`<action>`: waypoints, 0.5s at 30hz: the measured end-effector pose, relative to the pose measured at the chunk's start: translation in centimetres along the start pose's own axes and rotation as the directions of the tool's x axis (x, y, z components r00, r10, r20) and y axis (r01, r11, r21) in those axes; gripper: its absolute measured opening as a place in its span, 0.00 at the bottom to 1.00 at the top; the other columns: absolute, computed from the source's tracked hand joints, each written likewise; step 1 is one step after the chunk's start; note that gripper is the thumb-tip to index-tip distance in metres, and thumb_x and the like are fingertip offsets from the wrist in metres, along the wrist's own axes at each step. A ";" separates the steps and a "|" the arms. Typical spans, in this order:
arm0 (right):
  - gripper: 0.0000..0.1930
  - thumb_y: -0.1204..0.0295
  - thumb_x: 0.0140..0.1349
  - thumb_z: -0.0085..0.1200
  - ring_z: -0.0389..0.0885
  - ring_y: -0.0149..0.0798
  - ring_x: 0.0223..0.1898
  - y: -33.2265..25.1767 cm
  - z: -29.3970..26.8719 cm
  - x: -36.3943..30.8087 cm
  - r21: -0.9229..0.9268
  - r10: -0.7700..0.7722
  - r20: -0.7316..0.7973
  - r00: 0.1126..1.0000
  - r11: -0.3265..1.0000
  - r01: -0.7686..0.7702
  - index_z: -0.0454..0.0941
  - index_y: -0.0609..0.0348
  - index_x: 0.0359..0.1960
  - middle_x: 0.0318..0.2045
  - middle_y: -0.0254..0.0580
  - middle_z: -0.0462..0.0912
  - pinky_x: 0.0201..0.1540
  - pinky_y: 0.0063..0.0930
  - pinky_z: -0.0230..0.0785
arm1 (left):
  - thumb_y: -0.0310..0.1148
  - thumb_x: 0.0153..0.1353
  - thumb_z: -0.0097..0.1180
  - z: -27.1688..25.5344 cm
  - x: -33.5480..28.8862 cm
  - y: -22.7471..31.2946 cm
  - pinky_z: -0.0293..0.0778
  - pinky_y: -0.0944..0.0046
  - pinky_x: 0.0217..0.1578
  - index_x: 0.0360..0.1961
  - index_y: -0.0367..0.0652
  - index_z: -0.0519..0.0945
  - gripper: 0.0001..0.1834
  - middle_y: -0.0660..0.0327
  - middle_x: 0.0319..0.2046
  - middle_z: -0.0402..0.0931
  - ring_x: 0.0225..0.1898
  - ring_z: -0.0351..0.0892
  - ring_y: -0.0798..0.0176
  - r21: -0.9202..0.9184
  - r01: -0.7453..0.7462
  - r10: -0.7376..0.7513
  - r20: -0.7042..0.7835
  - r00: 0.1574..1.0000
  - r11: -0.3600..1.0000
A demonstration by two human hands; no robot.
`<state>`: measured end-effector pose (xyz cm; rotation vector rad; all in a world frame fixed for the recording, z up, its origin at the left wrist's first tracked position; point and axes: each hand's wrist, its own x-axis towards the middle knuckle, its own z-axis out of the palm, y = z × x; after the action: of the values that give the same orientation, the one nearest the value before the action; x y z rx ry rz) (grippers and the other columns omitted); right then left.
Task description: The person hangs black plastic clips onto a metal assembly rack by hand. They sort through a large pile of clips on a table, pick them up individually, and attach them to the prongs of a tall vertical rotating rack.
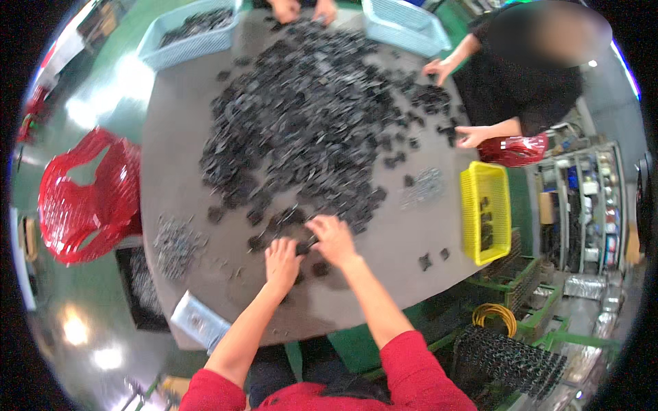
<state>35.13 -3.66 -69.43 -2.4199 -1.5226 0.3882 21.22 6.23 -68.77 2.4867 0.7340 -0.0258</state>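
My left hand and my right hand meet over the near part of the table, fingers closed around a small black part between them. Its exact kind is too small and blurred to make out. Just beyond my hands spreads a big heap of similar flat black parts. A few loose ones, such as a dark piece, lie close beside my hands. To the left is a pile of small grey metal pieces, perhaps pins or screws.
Light blue baskets stand at the far corners of the grey table. A yellow basket sits at the right edge. One co-worker's hands touch parts at right; another's are at the far edge. A red chair stands left.
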 end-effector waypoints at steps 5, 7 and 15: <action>0.17 0.65 0.48 0.57 0.67 0.37 0.48 0.5 0.2 0.2 0.031 0.001 -0.025 1.000 1.000 0.000 0.73 0.50 0.41 0.42 0.34 0.72 0.48 0.35 0.60 | 0.24 0.47 0.53 0.4 1.5 -0.9 0.71 0.57 0.34 0.35 0.38 0.75 0.11 0.50 0.30 0.74 0.31 0.75 0.49 -0.289 -0.102 0.054 -0.170 0.984 0.952; 0.13 0.67 0.50 0.55 0.68 0.37 0.47 -0.2 -0.4 -0.1 0.056 0.009 0.000 1.000 0.998 -0.009 0.73 0.51 0.39 0.40 0.34 0.72 0.47 0.35 0.60 | 0.24 0.49 0.55 -1.4 4.4 -1.1 0.71 0.59 0.37 0.37 0.37 0.75 0.12 0.51 0.33 0.74 0.33 0.75 0.52 -0.401 -0.066 -0.012 -0.190 0.982 0.914; 0.06 0.71 0.52 0.50 0.71 0.35 0.41 -2.5 0.9 -1.9 0.054 -0.048 -0.096 0.994 0.997 0.053 0.75 0.49 0.33 0.33 0.31 0.74 0.44 0.33 0.60 | 0.27 0.46 0.59 -5.4 4.5 -0.8 0.66 0.56 0.44 0.42 0.42 0.72 0.19 0.56 0.39 0.70 0.44 0.68 0.52 -0.225 -0.013 -0.035 -0.209 0.977 0.974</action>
<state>31.89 -4.24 -69.22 -2.3171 -1.5089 0.2980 23.91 11.75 -65.35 2.2891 0.7913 0.3075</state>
